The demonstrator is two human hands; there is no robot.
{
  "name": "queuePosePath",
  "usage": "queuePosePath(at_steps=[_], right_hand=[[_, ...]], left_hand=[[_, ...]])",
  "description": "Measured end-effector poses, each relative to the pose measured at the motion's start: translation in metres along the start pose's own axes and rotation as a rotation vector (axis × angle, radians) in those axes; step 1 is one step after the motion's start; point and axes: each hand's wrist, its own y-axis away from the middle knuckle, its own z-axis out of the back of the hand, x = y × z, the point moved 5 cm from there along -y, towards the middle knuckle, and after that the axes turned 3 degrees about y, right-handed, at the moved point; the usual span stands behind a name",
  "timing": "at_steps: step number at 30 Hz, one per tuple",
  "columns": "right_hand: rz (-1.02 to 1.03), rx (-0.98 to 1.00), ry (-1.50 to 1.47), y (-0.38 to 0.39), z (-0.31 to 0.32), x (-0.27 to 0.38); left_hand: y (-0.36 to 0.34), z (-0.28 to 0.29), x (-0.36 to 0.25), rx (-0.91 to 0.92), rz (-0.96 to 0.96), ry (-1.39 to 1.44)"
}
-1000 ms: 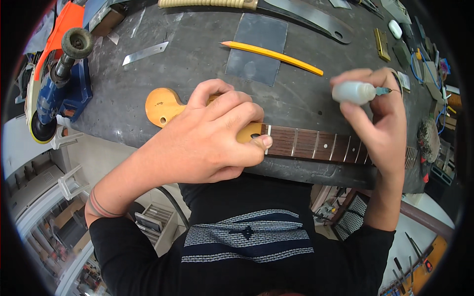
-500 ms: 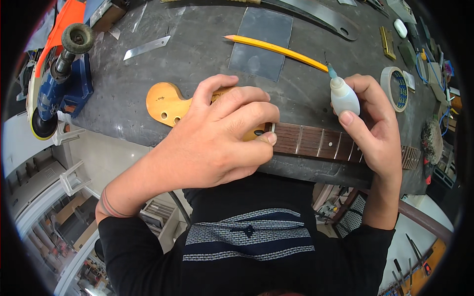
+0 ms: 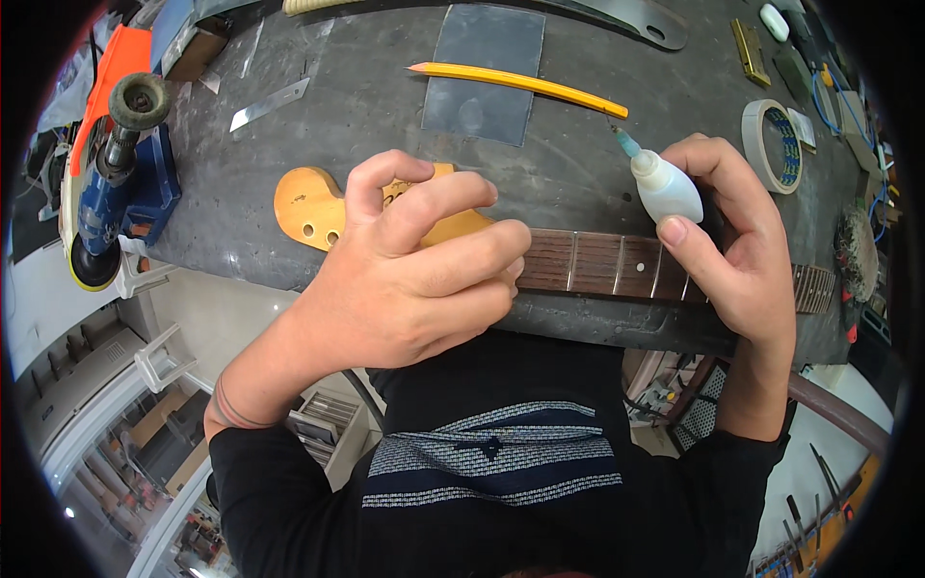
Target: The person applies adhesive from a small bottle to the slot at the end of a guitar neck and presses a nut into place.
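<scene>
A guitar neck (image 3: 607, 260) lies along the bench's near edge, its yellowish headstock (image 3: 306, 207) to the left and its dark fretted fingerboard running right. My left hand (image 3: 414, 255) is over the joint of headstock and fingerboard. Its outer fingers are raised and bent, while those nearest me close together at the fingerboard's end; what they pinch, if anything, is hidden. In my right hand (image 3: 737, 236), between thumb and fingers, is a small white squeeze bottle (image 3: 668, 188) with a teal needle tip. It is held tilted above the fingerboard, tip pointing up and left.
Beyond the neck, a yellow pencil (image 3: 530, 84) lies across a dark rectangular sheet (image 3: 477, 120). A blade (image 3: 270, 105) is at left, near a blue power tool (image 3: 106, 173). To the right are a tape roll (image 3: 772, 144) and a brush (image 3: 858, 265).
My left hand's fingers have lifted and spread a little, and the hand has shifted slightly left over the neck. The bottle now tilts further left. The whole view has shifted slightly.
</scene>
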Motion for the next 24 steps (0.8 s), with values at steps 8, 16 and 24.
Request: queuePosePath(at_steps=[8, 16, 24], right_hand=[[0.083, 0.115, 0.116, 0.000, 0.004, 0.004], [-0.043, 0.030, -0.029, 0.010, 0.003, -0.002], [-0.030, 0.047, -0.014, 0.010, 0.003, -0.005]], left_hand=[[0.004, 0.000, -0.004, -0.011, -0.034, -0.079], [0.003, 0.001, -0.007, -0.024, -0.008, -0.046], [0.005, -0.003, -0.006, -0.094, -0.033, -0.083]])
